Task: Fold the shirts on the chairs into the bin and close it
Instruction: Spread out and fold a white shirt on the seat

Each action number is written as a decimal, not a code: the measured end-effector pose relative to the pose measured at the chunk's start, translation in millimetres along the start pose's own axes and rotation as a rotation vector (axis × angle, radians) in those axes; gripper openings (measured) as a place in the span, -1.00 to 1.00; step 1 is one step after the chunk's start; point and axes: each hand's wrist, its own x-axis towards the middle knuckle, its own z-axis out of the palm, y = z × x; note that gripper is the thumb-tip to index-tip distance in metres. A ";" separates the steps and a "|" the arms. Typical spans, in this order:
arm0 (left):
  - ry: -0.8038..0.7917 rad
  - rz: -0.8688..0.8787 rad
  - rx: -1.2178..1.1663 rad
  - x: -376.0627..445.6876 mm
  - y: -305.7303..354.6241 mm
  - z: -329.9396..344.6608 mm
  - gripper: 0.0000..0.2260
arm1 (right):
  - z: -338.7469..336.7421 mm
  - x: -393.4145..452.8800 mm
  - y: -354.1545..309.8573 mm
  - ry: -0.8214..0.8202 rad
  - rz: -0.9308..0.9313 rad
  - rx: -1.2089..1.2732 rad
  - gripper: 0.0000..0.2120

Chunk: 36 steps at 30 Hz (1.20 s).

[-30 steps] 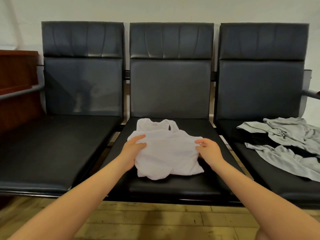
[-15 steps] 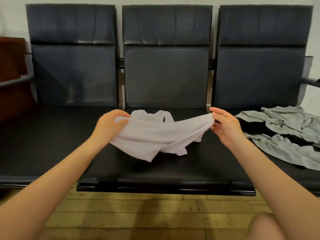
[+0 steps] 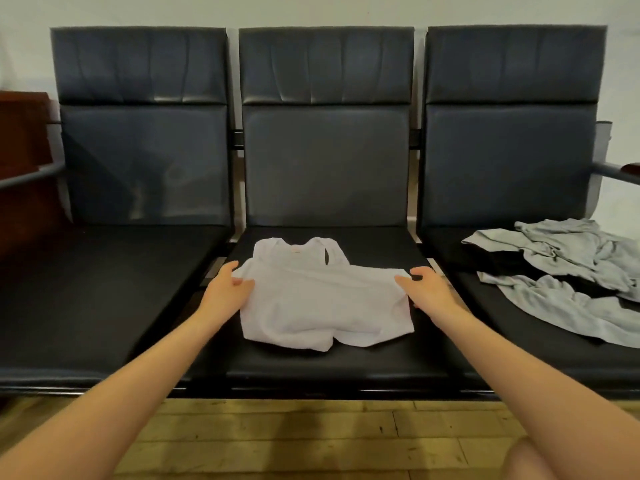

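A white sleeveless shirt (image 3: 322,303) lies folded over on the middle chair's seat (image 3: 311,365), its neck and straps toward the backrest. My left hand (image 3: 227,292) pinches the shirt's left corner between thumb and fingers. My right hand (image 3: 427,291) pinches the right corner the same way. Both hands are low, at the seat surface. Crumpled grey shirts (image 3: 568,258) lie on the right chair over a black garment (image 3: 502,261). No bin is in view.
The left chair's seat (image 3: 86,289) has nothing on it. A dark wooden cabinet (image 3: 20,168) stands at the far left behind a metal armrest. Another armrest (image 3: 616,171) juts out at the right. Wooden floor (image 3: 311,438) lies below the seats.
Half a second ago both hands held the white shirt stretched in the air above the seat. They have brought it down, and it now lies on the middle seat.
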 end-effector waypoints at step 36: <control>-0.069 0.040 -0.275 -34.2 -8.2 -3.3 -0.84 | 17.0 -36.8 -0.7 0.008 -0.090 0.115 -0.74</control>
